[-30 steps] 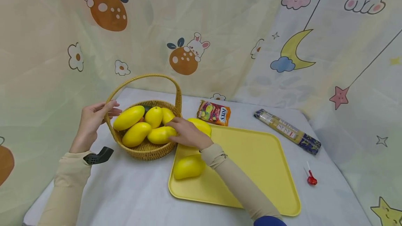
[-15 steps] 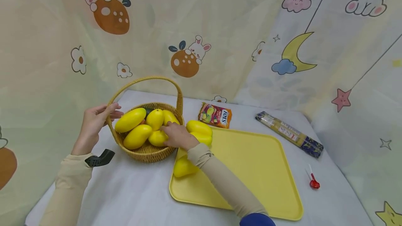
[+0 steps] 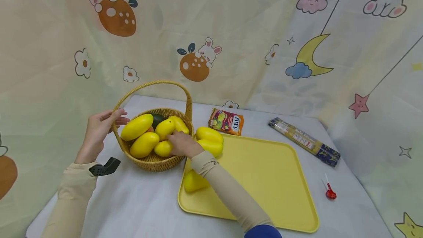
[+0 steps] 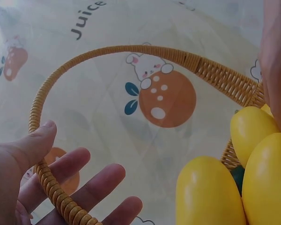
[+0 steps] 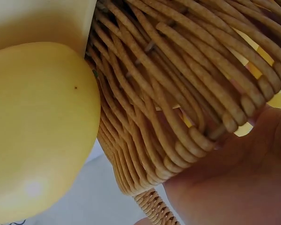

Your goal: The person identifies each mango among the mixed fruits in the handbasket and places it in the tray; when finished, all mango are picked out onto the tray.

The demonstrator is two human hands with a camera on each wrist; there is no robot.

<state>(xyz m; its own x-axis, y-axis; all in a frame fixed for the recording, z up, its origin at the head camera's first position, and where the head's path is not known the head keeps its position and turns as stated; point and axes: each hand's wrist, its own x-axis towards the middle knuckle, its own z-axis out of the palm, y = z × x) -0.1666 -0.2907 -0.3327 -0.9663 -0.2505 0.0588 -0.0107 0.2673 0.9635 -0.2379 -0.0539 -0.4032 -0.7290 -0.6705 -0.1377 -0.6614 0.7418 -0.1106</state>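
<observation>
The wicker basket (image 3: 158, 165) is filled with several smooth yellow mangoes. A dark green fruit (image 3: 158, 120) peeks out behind them. My left hand (image 3: 99, 126) rests at the left side of the basket's handle (image 4: 37, 105). There the thumb lies over the handle, and loosely spread fingers pass behind it. Inside the basket, at its right side, my right hand (image 3: 185, 143) grips the right end of a mango (image 3: 163, 149); its fingertips are partly hidden among the fruit. Another mango (image 3: 165, 128) lies tilted just behind that one.
A yellow tray (image 3: 264, 179) sits right of the basket, with a yellow fruit (image 3: 195, 181) near its left edge and more yellow fruit (image 3: 210, 140) at its back-left corner. Behind are a FOX'S candy packet (image 3: 226, 121) and a long package (image 3: 304, 140); a red lollipop (image 3: 330, 193) lies rightmost.
My right hand has moved left, deeper into the basket. The front mango has shifted left and the one behind it has tipped, exposing more of the dark green fruit. My left hand stays put.
</observation>
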